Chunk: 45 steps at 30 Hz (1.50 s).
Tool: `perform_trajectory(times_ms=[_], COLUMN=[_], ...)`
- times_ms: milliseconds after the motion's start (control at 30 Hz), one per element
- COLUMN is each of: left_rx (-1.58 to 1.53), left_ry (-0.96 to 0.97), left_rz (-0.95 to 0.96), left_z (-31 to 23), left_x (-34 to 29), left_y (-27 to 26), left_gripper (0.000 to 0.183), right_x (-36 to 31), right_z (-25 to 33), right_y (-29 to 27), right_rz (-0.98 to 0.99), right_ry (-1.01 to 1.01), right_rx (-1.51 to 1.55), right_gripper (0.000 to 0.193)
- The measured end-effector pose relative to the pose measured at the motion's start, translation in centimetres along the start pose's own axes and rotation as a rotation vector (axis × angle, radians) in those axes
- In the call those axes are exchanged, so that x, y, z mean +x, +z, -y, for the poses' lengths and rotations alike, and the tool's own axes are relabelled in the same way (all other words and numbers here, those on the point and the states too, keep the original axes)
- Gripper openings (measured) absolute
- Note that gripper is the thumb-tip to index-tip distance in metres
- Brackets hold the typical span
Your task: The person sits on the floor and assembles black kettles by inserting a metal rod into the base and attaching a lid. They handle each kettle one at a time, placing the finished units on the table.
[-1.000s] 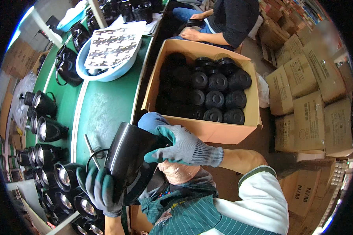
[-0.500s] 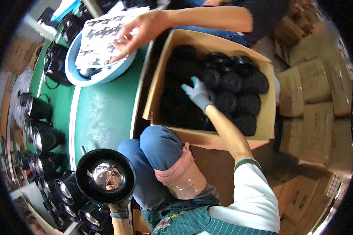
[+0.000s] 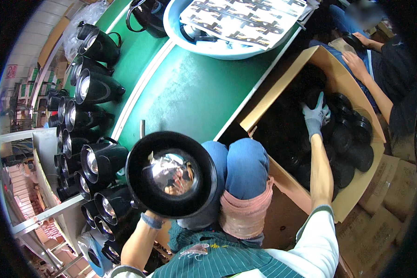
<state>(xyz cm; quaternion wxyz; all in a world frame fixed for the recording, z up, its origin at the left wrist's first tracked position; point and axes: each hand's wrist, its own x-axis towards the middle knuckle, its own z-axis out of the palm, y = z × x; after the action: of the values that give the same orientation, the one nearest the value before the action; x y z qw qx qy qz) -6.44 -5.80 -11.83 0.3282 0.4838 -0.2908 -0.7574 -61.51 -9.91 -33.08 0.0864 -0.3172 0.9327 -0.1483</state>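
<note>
A green bench point(image 3: 190, 92) carries a row of black kettles point(image 3: 95, 88) along its left edge and a pale blue basin point(image 3: 204, 46) at its far end.

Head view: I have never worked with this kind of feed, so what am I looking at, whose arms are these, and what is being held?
This is a fisheye camera worn on a person's head, looking down, so straight edges bend. Both forearms rising from the lower edge are the wearer's own. The left hand, mostly hidden, holds up a black kettle body, its shiny inside facing the camera. The gloved right hand reaches into a cardboard box of round black lids; whether it grips one is unclear. More black kettles line the green table, beside a pale blue basin carrying printed sheets. The bare hands top right belong to another person.
</note>
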Motion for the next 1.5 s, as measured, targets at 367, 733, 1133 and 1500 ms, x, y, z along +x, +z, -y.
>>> perform_trajectory(times_ms=[367, 733, 1133, 1500], left_rx=[0.048, -0.026, 0.093, 1.098], left_ry=[0.072, 0.107, 0.204, 1.424], left_rz=[0.277, 0.485, 0.330, -0.020], left_z=[-0.7, 0.5, 0.5, -7.0], left_x=[-2.5, -9.0, -10.5, -10.7], left_y=[0.6, 1.5, -1.8, 1.7], left_gripper=[0.052, 0.063, 0.040, 0.027], right_x=[-26.3, -34.7, -38.4, -37.5], right_z=[15.7, 12.9, 11.5, 10.1], right_y=[-24.5, -27.5, -27.4, -26.0], right_rz=[0.574, 0.495, 0.533, 0.890], right_ry=[-1.203, -1.392, -1.047, -0.367], right_rx=[1.076, 0.928, 0.983, 1.041], right_gripper=[0.109, 0.106, 0.111, 0.093])
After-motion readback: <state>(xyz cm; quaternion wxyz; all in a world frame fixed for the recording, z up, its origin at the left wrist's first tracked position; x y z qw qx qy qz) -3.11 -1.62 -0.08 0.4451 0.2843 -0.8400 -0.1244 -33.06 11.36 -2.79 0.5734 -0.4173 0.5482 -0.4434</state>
